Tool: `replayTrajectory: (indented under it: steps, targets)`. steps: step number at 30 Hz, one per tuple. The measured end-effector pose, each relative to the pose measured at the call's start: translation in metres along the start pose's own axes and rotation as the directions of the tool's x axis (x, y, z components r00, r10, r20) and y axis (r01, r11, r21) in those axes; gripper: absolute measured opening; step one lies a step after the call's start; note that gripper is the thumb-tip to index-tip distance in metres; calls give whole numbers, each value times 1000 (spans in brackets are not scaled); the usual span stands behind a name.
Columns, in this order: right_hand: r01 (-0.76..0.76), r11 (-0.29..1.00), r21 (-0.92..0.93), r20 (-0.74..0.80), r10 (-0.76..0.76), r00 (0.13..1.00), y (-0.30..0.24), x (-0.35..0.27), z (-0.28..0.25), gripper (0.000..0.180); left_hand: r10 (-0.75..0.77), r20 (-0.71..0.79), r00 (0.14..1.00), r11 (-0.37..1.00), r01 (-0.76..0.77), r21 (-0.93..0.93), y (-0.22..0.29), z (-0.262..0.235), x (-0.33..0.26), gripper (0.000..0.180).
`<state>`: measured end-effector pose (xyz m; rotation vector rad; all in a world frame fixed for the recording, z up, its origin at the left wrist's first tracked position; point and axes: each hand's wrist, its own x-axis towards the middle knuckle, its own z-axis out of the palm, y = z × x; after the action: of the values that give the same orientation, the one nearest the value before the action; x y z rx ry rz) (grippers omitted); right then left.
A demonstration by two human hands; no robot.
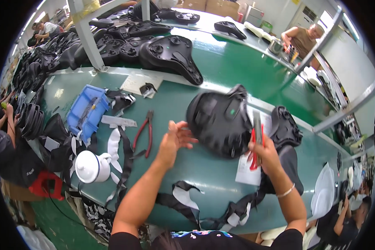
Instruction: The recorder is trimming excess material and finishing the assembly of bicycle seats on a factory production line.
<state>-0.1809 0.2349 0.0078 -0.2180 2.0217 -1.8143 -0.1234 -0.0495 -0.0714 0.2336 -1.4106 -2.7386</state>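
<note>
A black bicycle saddle (221,123), blurred by motion, is underside up between my hands above the green table. At its left edge, my left hand (175,141) is open with the fingers apart; I cannot tell whether the fingertips touch it. My right hand (264,154) is closed around a hand tool (257,133) with a long metal body and red parts, close to the saddle's right side. Its exact kind is not clear. Behind that hand lie another black saddle (285,127) and a white printed sheet (248,171), partly covered.
Red-handled pliers (148,129), a blue tray (87,110) and a white enamel mug (91,166) stand to the left. Black and white scraps (185,198) lie along the near edge. Saddles (171,54) pile up beyond a metal post (85,37). Co-workers (304,39) sit around.
</note>
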Motion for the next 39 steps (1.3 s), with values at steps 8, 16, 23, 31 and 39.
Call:
replayTrajectory:
  steps: [8,16,23,31,39]
  targets:
    - [18,956,-293,22,-13,1000,27,-117,31,41,-362,84,928,886,315,341,24,23,-43,51]
    - [652,148,-744,535,-454,713,2,-114,19,59,-298,-24,954,782,259,566,62,60,-59,46]
    - [348,247,-904,294,-231,928,47,-165,40,69,-162,-50,986,711,152,687,55,50,-71,47]
    - [248,705,-665,70,-271,960,66,-216,74,63,59,-306,950,858,109,502,43,33,-128,44]
    - [348,807,-477,12,-390,921,32,-122,83,54,163,-353,921,888,18,459,41,28,-157,49]
